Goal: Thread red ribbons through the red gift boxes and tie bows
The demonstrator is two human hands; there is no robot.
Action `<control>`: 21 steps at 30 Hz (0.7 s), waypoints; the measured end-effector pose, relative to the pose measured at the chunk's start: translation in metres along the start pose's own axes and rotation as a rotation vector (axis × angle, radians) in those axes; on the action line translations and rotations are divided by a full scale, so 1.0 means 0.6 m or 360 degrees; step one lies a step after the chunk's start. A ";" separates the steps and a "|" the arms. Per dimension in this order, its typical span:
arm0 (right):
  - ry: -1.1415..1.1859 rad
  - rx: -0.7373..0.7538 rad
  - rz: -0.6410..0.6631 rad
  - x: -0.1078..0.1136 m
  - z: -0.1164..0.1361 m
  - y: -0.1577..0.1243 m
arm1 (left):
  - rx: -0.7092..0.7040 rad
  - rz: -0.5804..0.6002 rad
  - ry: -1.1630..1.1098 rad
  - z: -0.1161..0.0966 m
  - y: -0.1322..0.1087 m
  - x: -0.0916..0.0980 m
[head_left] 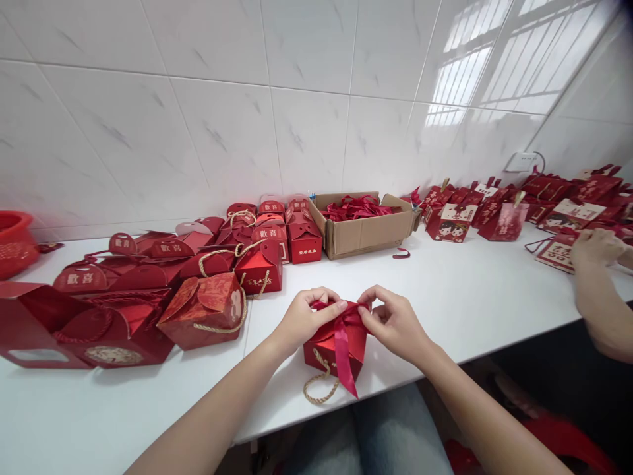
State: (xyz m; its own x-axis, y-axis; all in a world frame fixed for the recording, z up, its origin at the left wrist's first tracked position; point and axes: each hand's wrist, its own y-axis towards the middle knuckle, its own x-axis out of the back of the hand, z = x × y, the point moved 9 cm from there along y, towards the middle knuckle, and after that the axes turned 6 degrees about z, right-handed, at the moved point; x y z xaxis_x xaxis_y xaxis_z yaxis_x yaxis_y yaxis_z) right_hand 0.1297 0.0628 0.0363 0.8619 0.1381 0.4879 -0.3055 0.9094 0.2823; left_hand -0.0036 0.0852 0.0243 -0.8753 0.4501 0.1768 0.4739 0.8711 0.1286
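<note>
Both hands pinch a ribbon in the head view: the left hand [312, 316] clamps it between thumb and fingers, and the right hand [395, 323] nips it just beside, thumb against fingertips. The ribbon [345, 356] lies across the top of a red box [324, 346], and one long tail hangs down its front. The box stands on the white table [475, 297], near the front edge, between the hands. A gold cord [319, 401] loops out from its base onto the table.

Left of the hands, more red boxes crowd together; an orange-red box [202, 310] with a gold cord handle is among the nearest. At far left stands a red tub [17, 254]. Behind the hands, against the tiled wall [316, 125], a carton [368, 237] holds a heap of ribbons [359, 208]. A dark red scrap [401, 254] lies just before it. On the right, beside further boxes, a co-worker's hand [592, 245] is over a printed bag [554, 254].
</note>
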 end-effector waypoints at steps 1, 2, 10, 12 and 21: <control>-0.0004 0.0019 0.0021 0.000 0.002 0.000 | 0.0006 -0.0009 -0.0004 0.000 0.000 -0.001; -0.0015 0.0036 0.0045 0.000 0.003 0.000 | 0.0007 -0.0017 0.0004 0.000 0.000 -0.001; -0.0229 0.0077 0.0183 0.002 0.007 0.008 | -0.0076 -0.0117 0.0313 -0.017 -0.001 0.012; -0.0205 0.0041 0.0200 0.001 0.004 0.007 | -0.0082 -0.0113 0.0371 -0.018 -0.001 0.012; -0.0373 0.0037 0.0140 0.002 0.011 0.006 | -0.0148 -0.0139 0.0427 -0.025 -0.005 0.014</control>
State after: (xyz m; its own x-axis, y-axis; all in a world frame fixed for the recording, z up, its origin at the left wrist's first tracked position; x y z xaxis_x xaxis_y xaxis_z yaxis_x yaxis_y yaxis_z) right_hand 0.1271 0.0637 0.0432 0.7150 0.1189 0.6890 -0.3865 0.8884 0.2478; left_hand -0.0110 0.0832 0.0400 -0.8624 0.2954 0.4110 0.4155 0.8770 0.2415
